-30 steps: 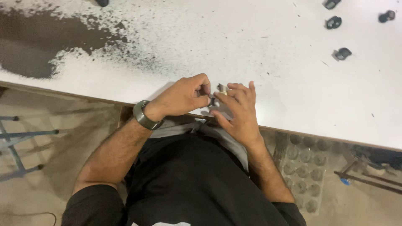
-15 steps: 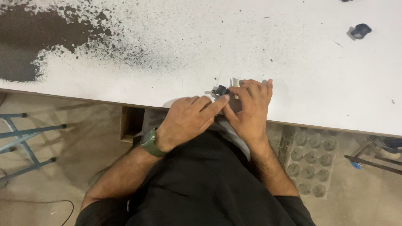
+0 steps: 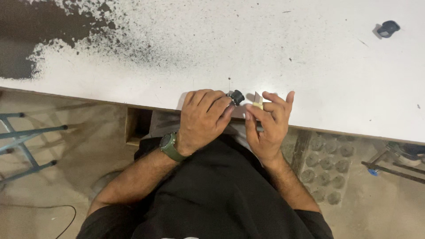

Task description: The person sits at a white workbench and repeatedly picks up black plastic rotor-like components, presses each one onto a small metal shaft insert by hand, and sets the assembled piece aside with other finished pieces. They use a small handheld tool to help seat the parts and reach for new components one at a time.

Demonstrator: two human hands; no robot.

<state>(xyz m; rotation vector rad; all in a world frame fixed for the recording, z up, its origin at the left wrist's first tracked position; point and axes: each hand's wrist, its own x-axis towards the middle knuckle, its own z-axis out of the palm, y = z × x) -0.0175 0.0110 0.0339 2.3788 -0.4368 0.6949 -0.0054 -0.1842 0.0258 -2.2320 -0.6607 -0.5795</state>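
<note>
My left hand [image 3: 202, 118], with a green watch on its wrist, pinches a small black round part [image 3: 237, 97] at its fingertips over the near edge of the white table [image 3: 265, 48]. My right hand [image 3: 268, 126] is just to the right of it and holds a small pale piece with a thin metal tip [image 3: 258, 102] between thumb and fingers. The black part and the pale piece lie a little apart. Both hands hover at the table's front edge, above my lap in dark clothing.
A large patch of worn black speckle [image 3: 40, 26] covers the table's far left. One small dark part [image 3: 388, 28] lies at the far right of the table. Blue metal legs [image 3: 26, 141] stand on the floor at left; a studded mat [image 3: 327, 168] lies at right.
My hands have drawn slightly apart: the left now carries the black part clear of the right, which keeps the pale piece. The view shifted, and several small parts at top right dropped out.
</note>
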